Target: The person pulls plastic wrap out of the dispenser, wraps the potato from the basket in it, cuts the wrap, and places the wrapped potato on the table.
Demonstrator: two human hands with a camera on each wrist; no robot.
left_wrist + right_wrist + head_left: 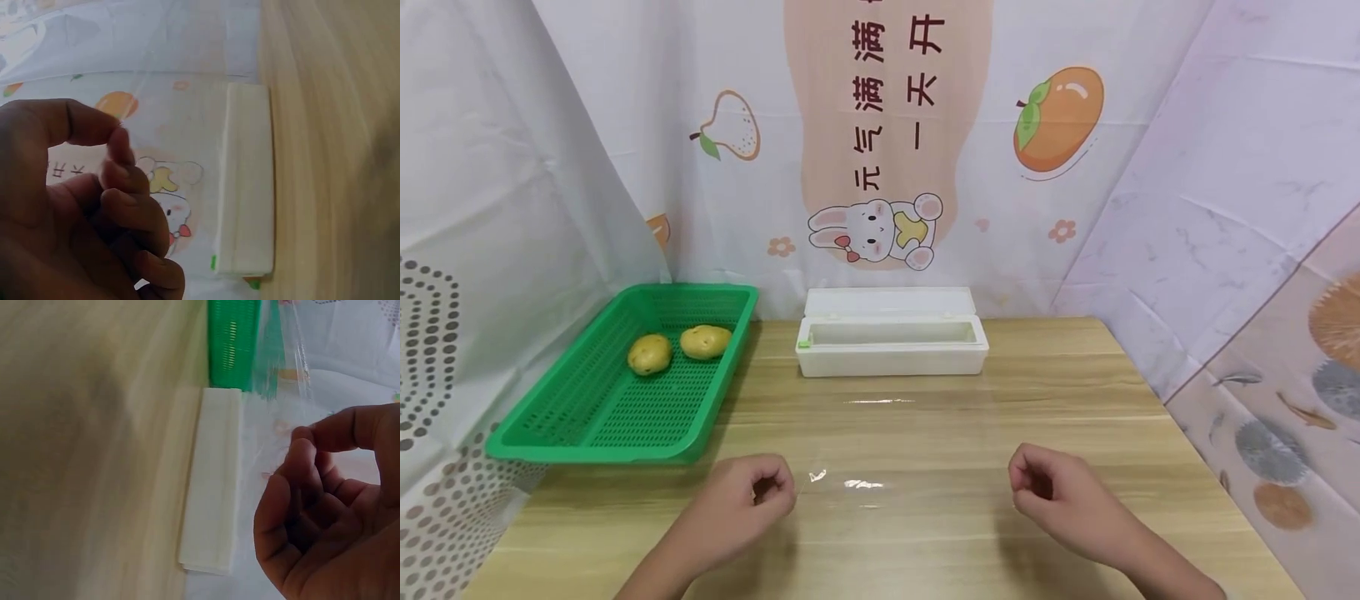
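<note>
A clear sheet of cling film (863,483) spans the space between the two hands, showing mainly by its bright glints. My left hand (741,508) pinches its left side between thumb and forefinger. On the other side, my right hand (1067,500) pinches the film in the same way, fingers curled. In the right wrist view the film's creased edge (302,356) runs up from the fingertips. Beyond the hands, a long white cling film box (891,360) stands on the table with its lid (887,301) raised; a small green piece (804,343) sits at its left end.
At the left stands a green plastic basket (587,452) with two potatoes in it, one potato (650,354) beside the other potato (706,342). The wood-grain table (1060,375) is bordered by printed cloth (715,225) at the back and sides.
</note>
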